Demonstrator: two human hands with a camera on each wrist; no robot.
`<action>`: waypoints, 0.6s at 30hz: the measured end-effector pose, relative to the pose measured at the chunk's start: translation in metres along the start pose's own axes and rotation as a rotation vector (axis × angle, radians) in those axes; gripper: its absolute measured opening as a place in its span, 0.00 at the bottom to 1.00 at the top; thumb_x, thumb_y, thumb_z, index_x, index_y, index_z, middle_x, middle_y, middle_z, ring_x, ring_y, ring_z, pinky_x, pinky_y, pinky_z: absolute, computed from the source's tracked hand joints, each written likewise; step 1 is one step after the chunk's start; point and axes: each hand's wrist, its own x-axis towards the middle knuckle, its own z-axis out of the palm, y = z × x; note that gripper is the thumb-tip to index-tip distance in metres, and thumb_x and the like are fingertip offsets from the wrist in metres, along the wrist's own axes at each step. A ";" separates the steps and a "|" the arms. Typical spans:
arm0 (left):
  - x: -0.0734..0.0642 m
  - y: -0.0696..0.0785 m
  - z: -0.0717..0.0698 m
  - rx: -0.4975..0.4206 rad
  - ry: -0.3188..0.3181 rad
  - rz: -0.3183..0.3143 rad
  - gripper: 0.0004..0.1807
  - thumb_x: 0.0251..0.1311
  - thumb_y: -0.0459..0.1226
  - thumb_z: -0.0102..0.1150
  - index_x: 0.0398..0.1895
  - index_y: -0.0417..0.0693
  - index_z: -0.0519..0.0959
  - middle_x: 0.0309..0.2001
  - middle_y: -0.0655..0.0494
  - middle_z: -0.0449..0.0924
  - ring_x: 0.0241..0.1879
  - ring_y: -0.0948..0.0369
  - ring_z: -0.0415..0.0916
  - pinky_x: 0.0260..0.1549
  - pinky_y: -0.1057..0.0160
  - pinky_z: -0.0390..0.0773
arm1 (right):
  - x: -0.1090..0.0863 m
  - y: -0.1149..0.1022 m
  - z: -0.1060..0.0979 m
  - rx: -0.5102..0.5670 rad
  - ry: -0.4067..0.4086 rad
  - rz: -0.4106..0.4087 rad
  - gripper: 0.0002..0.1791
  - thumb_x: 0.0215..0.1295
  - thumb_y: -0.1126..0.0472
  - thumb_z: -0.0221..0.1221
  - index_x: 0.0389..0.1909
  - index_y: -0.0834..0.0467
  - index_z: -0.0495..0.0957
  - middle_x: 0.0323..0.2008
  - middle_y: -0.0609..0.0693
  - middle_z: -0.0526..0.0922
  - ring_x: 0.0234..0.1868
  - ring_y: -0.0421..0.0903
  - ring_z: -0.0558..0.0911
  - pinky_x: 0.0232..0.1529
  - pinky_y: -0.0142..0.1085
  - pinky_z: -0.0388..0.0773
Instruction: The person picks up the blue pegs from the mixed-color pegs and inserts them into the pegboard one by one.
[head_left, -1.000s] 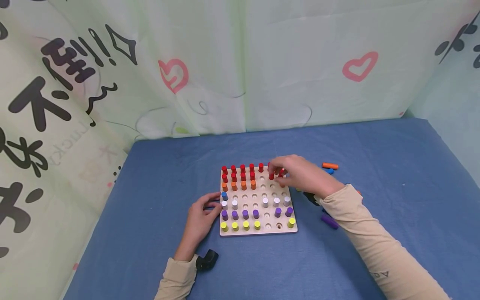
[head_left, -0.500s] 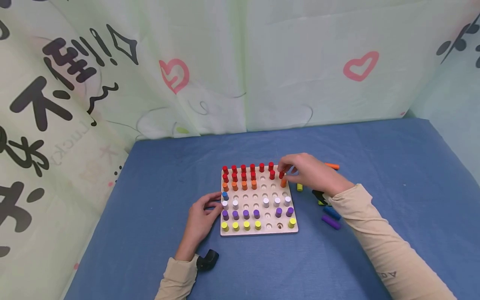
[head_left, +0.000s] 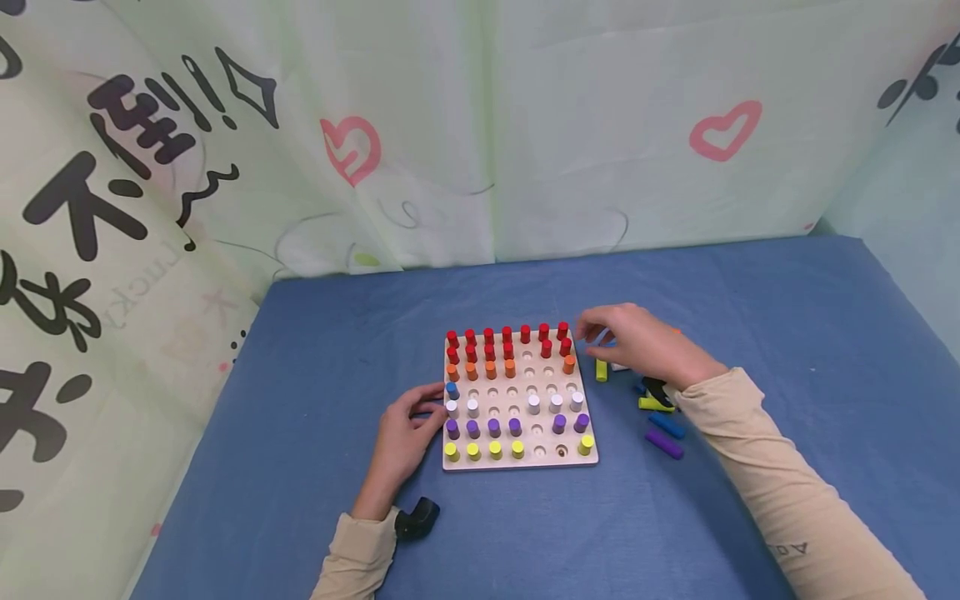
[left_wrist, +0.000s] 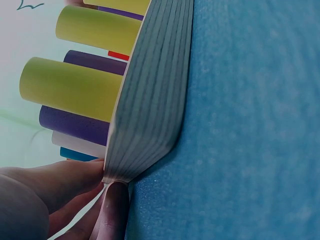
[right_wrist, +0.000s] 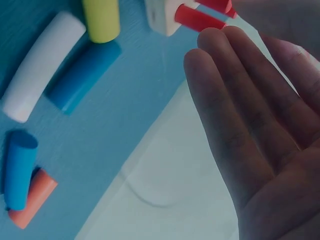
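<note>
A pale wooden pegboard (head_left: 502,402) lies flat on the table, with colored pegs standing in rows. My left hand (head_left: 405,433) holds its left edge; in the left wrist view the thumb (left_wrist: 70,177) and a finger meet the board near its corner, beside yellow pegs (left_wrist: 75,90). Just off the board's far right corner hovers my right hand (head_left: 637,337), its fingers extended and nothing seen in them. Closest to it are the rightmost red pegs (head_left: 564,347) of the two far rows. One orange peg (head_left: 569,364) stands at the right end of the third row.
Loose pegs lie right of the board: a purple peg (head_left: 664,443), a blue peg (head_left: 667,426), yellow pegs (head_left: 602,371) and, in the right wrist view, a white peg (right_wrist: 42,67) and an orange peg (right_wrist: 33,199). A printed curtain (head_left: 555,125) hangs behind the blue table (head_left: 360,333).
My right hand has moved rightward along the far red rows and off the board, leaving the red pegs at the right end standing in their holes. The left hand stays in place.
</note>
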 end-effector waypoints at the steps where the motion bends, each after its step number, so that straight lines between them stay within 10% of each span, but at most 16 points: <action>1: 0.000 0.000 0.000 0.000 0.001 -0.001 0.20 0.57 0.39 0.61 0.54 0.54 0.75 0.49 0.59 0.76 0.41 0.63 0.75 0.39 0.64 0.78 | 0.000 0.001 0.000 0.000 0.000 0.003 0.10 0.53 0.69 0.64 0.37 0.59 0.78 0.36 0.50 0.81 0.38 0.45 0.80 0.40 0.42 0.78; 18: 0.001 -0.001 0.000 -0.006 -0.001 -0.006 0.20 0.57 0.39 0.61 0.55 0.55 0.75 0.49 0.59 0.76 0.41 0.63 0.75 0.40 0.64 0.78 | -0.003 0.022 0.000 -0.040 -0.026 0.103 0.11 0.53 0.70 0.63 0.39 0.61 0.78 0.37 0.54 0.81 0.41 0.50 0.79 0.42 0.46 0.77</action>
